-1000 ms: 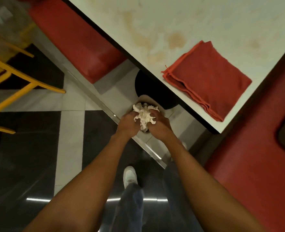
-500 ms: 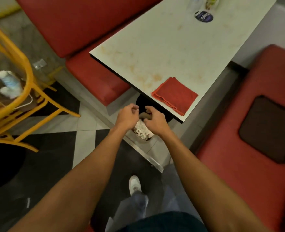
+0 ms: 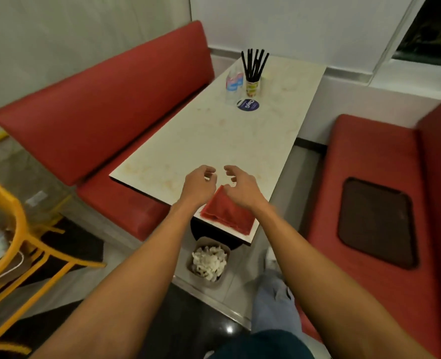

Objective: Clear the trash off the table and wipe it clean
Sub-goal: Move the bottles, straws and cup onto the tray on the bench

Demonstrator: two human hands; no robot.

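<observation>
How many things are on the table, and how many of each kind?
Red cloth: 1
Water bottles: 2
Cup of straws: 1
Blue round sticker: 1
Total: 5

The red cloth (image 3: 227, 215) at the counter's (image 3: 214, 141) near right corner is partly covered, the right hand (image 3: 241, 186) and its wrist hiding the far right part; the fingertips of both hands, left hand (image 3: 197, 186) included, are blurred; print on the round sticker (image 3: 247, 104) and the bottles (image 3: 233, 82) near the far edge is too small to read; the yellow chair (image 3: 19, 229) is blurred and cut by the left edge; a white shoe (image 3: 271, 257) shows only partly behind the right forearm; the window (image 3: 432, 29) is cut off top right.
</observation>
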